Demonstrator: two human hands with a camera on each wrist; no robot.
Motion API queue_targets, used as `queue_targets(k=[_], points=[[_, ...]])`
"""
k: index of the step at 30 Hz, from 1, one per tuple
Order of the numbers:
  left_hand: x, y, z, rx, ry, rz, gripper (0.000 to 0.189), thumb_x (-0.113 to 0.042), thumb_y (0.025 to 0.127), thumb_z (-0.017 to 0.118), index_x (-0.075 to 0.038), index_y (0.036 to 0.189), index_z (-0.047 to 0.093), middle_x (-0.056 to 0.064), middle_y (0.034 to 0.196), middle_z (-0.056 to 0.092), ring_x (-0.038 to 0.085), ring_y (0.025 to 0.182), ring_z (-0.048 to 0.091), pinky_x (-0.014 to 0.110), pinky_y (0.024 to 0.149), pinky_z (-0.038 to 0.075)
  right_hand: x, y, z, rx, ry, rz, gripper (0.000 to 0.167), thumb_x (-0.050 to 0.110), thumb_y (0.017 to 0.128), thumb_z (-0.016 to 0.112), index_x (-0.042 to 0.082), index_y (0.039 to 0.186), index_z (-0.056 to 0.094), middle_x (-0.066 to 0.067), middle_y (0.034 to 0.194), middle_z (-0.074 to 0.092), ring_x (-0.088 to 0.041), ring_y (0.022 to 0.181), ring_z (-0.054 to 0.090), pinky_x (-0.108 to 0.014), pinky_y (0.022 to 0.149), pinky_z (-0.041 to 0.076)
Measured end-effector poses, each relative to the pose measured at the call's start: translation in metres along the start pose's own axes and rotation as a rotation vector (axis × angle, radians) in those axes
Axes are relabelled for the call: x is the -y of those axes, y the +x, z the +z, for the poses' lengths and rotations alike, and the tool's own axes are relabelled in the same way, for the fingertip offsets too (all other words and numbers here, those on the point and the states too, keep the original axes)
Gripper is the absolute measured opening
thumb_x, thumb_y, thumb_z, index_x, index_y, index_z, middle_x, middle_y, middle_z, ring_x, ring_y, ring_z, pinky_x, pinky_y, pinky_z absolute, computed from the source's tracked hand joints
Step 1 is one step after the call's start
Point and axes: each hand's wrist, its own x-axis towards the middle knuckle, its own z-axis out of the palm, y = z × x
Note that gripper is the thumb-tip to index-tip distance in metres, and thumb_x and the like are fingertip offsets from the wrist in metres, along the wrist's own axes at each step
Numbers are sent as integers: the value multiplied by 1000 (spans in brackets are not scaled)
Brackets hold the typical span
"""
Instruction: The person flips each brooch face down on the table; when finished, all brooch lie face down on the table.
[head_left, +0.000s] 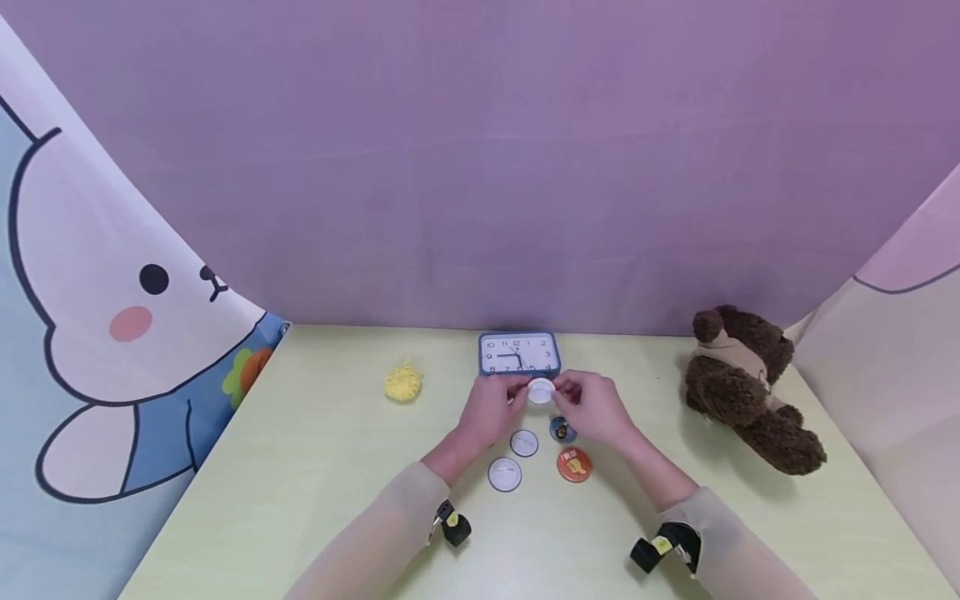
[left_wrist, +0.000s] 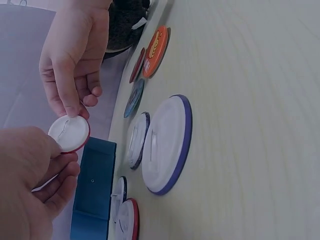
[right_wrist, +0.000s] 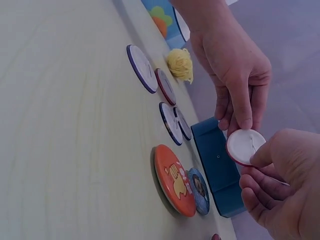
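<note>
A round pin badge (head_left: 541, 391) with a white back and red rim is held up between both hands, its pin side showing. My left hand (head_left: 491, 410) pinches one edge, and my right hand (head_left: 595, 406) pinches the opposite edge. Below the hands lie more badges: a large white-backed one (head_left: 506, 474), a smaller white-backed one (head_left: 524, 442), a blue picture badge (head_left: 562, 429) and an orange badge (head_left: 574, 464). The left wrist view also shows a red-rimmed badge (left_wrist: 128, 221) near the clock, which the left hand covers in the head view.
Just behind the hands stands a blue-framed clock (head_left: 520, 353). To the left sits a yellow yarn ball (head_left: 403, 382); a brown teddy bear (head_left: 738, 383) lies at the right. A purple cloth (head_left: 480, 167) hangs behind the pale table (head_left: 300, 467).
</note>
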Motion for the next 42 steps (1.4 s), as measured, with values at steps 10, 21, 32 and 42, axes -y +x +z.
queue_targets(k=[10,21,32,42], points=[[2,-3,5,96,-116,-16,47,-14,92,83,-4,136,70,11,112,81,19,95,77,24,82,61,-8,0,4,15,32,5,17,6,97,73,6,114,73,-5,83,74,-12,70,62,-23,63,51],[3,-2,11,118,15,-3,34,-23,90,87,-7,120,79,8,99,78,14,82,63,20,72,51,-8,1,9,59,-61,10,19,8,95,75,1,113,76,-7,92,74,-15,79,63,-27,73,57],[7,0,23,164,99,-28,39,-24,91,85,-6,125,78,6,107,78,17,95,60,32,90,55,-12,3,18,77,-113,43,21,8,95,76,1,114,78,-11,102,78,-19,87,67,-39,84,62],[9,1,29,156,187,13,34,-24,90,83,-3,117,80,8,102,80,21,96,64,39,100,50,-14,7,23,80,-137,62,21,9,93,78,0,113,79,-11,97,76,-19,86,65,-40,85,61]])
